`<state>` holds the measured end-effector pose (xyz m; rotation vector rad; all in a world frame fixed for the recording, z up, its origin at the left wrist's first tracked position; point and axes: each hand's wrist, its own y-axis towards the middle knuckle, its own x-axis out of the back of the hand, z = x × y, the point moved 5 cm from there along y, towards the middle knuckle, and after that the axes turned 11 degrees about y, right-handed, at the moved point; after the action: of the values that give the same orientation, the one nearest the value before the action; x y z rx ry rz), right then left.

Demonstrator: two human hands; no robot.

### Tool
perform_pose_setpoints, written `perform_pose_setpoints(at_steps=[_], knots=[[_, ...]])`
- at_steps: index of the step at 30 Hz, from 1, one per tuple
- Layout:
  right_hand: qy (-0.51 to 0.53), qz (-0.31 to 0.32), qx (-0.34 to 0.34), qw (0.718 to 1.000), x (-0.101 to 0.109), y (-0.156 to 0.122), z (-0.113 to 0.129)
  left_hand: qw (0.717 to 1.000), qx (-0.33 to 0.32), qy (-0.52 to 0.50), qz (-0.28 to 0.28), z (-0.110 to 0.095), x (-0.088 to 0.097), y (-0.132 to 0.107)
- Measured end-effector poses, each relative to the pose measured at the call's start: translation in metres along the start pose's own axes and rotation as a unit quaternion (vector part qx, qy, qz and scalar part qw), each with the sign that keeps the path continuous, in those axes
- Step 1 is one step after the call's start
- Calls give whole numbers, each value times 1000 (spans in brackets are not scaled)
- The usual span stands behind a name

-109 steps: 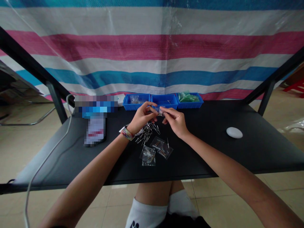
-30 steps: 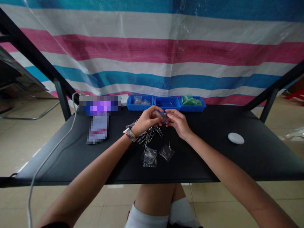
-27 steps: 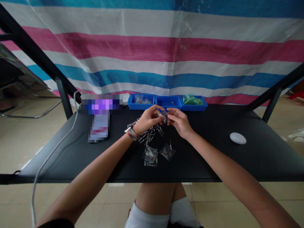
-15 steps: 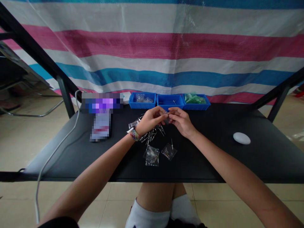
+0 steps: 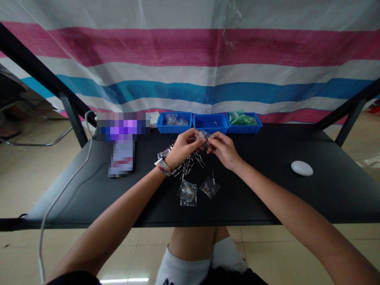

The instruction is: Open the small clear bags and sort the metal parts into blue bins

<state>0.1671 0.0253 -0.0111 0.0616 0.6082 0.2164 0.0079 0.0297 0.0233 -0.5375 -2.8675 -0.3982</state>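
Note:
Between my two hands is a small clear plastic bag (image 5: pixel 204 135), held just in front of the blue bins. My left hand (image 5: pixel 185 147) pinches its left side, and my right hand (image 5: pixel 224 148) grips its right side. What the bag contains is too small to make out. Under and beside my left hand lies a loose pile of thin metal pins (image 5: pixel 187 165), partly hidden by the wrist. Closer to me, one clear bag (image 5: pixel 189 193) and another clear bag with several metal pieces (image 5: pixel 209 187) lie on the black table.
A blue bin with clear bags (image 5: pixel 174 122), a middle blue bin with a few pins (image 5: pixel 210 123) and a blue bin of green packets (image 5: pixel 243 122) line the back. A white oval object (image 5: pixel 302 168) lies right; a pixelated item (image 5: pixel 121 158) and white cable (image 5: pixel 67 186) are left.
The clear bag shows more plainly between my fingers, and my hands have shifted slightly. The camera view has tilted a little. Items on the table stay as they were.

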Motion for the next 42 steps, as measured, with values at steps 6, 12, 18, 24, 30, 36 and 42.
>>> perform_pose_setpoints(at_steps=[6,12,18,24,30,36,42], knots=[[3,11,-16,1000,0,1,-1,1000,7,-11,8,5,-2,1],[-22,27,-23,999,-2,1,-3,999,-1,-32,-15,9,0,3],[-39,24,-21,999,-3,1,-3,999,-8,-29,-32,9,3,4],[-50,16,-18,998,0,2,-6,999,1,-31,-25,10,3,4],[-46,7,-5,999,1,1,-5,999,17,-24,13,6,-1,2],[-27,0,-6,1000,-1,1,-3,1000,22,4,15,7,-1,1],[-39,10,-9,999,-2,1,-4,999,16,23,27,5,-4,-1]])
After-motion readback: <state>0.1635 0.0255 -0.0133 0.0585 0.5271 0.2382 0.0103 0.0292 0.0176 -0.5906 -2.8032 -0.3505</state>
